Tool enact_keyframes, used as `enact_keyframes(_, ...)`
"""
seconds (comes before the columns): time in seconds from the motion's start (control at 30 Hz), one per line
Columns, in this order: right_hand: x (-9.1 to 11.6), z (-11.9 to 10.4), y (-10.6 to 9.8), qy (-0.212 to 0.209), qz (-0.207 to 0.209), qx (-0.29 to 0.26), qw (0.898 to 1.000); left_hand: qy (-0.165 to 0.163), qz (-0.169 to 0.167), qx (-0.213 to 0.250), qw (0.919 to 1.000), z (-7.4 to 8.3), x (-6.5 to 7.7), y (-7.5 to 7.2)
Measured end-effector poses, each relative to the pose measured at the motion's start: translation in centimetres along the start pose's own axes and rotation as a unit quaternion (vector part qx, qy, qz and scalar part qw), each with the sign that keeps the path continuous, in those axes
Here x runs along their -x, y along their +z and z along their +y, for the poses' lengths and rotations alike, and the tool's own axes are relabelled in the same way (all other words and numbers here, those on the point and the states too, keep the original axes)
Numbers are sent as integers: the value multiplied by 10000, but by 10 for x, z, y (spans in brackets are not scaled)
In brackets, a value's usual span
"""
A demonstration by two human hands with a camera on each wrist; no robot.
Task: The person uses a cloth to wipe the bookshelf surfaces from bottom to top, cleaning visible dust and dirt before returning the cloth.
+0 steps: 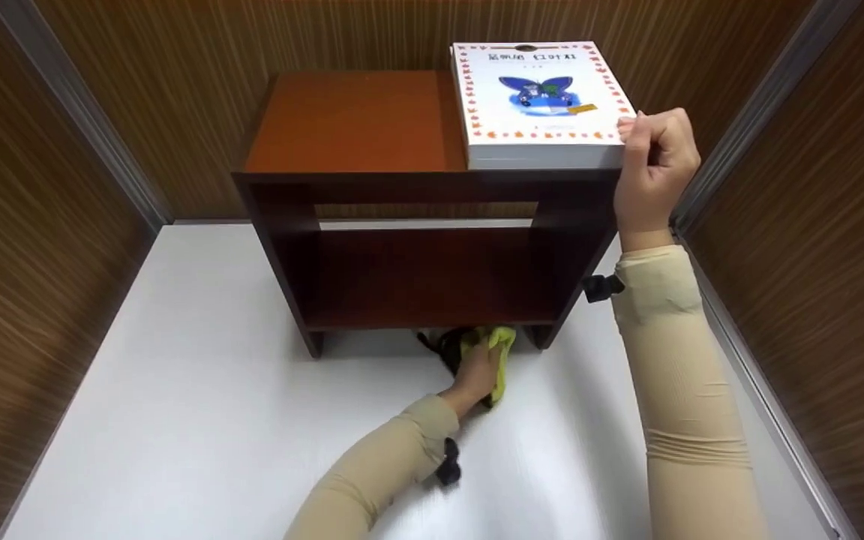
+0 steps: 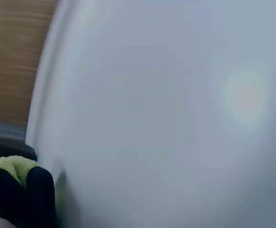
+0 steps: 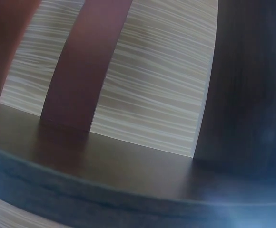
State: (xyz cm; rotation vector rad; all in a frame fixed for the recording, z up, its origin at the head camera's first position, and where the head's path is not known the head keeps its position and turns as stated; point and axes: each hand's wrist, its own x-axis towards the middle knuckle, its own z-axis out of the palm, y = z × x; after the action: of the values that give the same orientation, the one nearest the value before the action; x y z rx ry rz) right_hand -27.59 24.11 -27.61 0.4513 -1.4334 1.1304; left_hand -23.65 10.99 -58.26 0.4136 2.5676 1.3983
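In the head view my left hand (image 1: pixel 475 373) grips a yellow-green and black cloth (image 1: pixel 502 346) at the front of the gap under the bottom board. The cloth's fuzzy yellow-green part (image 2: pixel 15 165) and two black rounded ends show in the left wrist view. A thick white book (image 1: pixel 544 97) with a butterfly picture lies on top of a dark brown shelf (image 1: pixel 357 124), at its right side. My right hand (image 1: pixel 657 169) is curled at the book's front right corner, fingertips on the cover. The right wrist view shows only the shelf's boards (image 3: pixel 83 71), not that hand.
The two-level shelf stands on a white floor (image 1: pixel 192 390). Striped wood-look walls (image 1: pixel 64 187) enclose it at the back and both sides, with grey metal strips (image 1: pixel 87 112) in the corners. The shelf's middle board (image 1: pixel 432 277) lies just above my left hand.
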Motion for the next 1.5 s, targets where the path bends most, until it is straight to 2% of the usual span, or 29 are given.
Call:
enact_keyframes(0.03,1,0,0,9,0,-6,10000,-177,385,1002,9941,1,-3,7)
enact_keyframes(0.07,2,0,0,19,0,-6,10000,-248,532,1378,9887,3,-6,13)
enact_keyframes(0.13,3,0,1,41,2,4,10000,-316,755,1807,9801,7,-11,23)
enact_keyframes(0.2,4,1,1,71,6,22,10000,-282,821,1979,9764,12,-16,30)
enact_keyframes(0.3,4,1,1,99,13,51,9999,-269,577,2170,9741,16,-23,38)
enact_keyframes(0.43,2,2,0,86,14,52,9999,-412,-213,2362,9706,20,-31,41)
enact_keyframes(0.57,0,2,-1,50,69,-20,10000,-329,-1106,2021,9725,25,-33,38)
enact_keyframes(0.67,-1,2,-1,71,125,-59,9999,-50,-1505,1623,9752,25,-33,34)
enact_keyframes(0.87,2,2,-1,126,85,19,9999,364,-1704,1438,9741,22,-31,30)
enact_keyframes(1.03,1,0,2,131,128,-38,9998,371,-1709,1351,9753,20,-35,23)
enact_keyframes(1.2,1,-2,4,149,125,76,9998,132,-1607,1116,9806,18,-40,20)
enact_keyframes(1.33,4,-2,5,171,171,28,9997,-428,-1557,908,9827,16,-45,17)
enact_keyframes(1.5,2,1,5,183,233,-58,9995,-1057,-1501,772,9800,20,-54,13)
